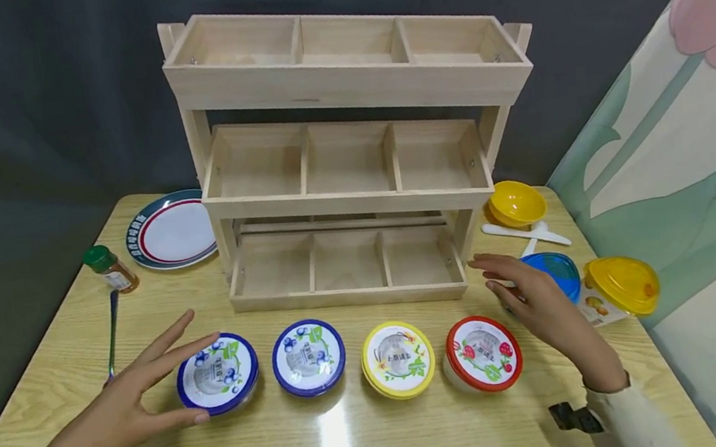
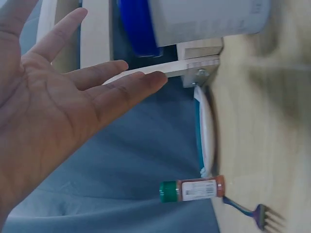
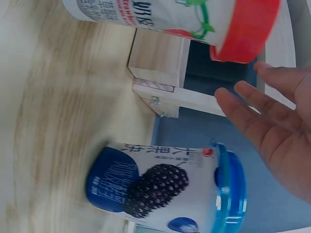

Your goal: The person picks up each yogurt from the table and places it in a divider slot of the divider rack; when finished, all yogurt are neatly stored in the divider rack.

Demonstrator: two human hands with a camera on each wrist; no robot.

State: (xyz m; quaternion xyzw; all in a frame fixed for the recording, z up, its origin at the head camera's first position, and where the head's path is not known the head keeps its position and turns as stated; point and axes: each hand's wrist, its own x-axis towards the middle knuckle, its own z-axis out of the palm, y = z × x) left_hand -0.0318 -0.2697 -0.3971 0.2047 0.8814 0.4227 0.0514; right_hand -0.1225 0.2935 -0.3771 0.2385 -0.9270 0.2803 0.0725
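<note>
Four lidded tubs stand in a row on the table: a blue-lidded tub [image 1: 217, 373] at the left, a second blue-lidded tub [image 1: 308, 357], a yellow-lidded tub [image 1: 398, 359] and a red-lidded tub [image 1: 483, 353]. My left hand [image 1: 150, 387] hovers open beside the leftmost tub [image 2: 146, 24], fingers spread and holding nothing. My right hand [image 1: 527, 292] hangs open just right of the red-lidded tub [image 3: 194, 19], in front of a light-blue-lidded blackberry tub [image 3: 165, 187].
A three-tier wooden rack [image 1: 350, 157] with empty compartments stands behind the row. Left of it lie a plate [image 1: 167, 232], a green-capped spice bottle [image 1: 110, 268] and a fork [image 1: 111, 334]. At the right are a yellow bowl [image 1: 516, 202], a white spoon [image 1: 527, 232] and a yellow-lidded tub [image 1: 623, 284].
</note>
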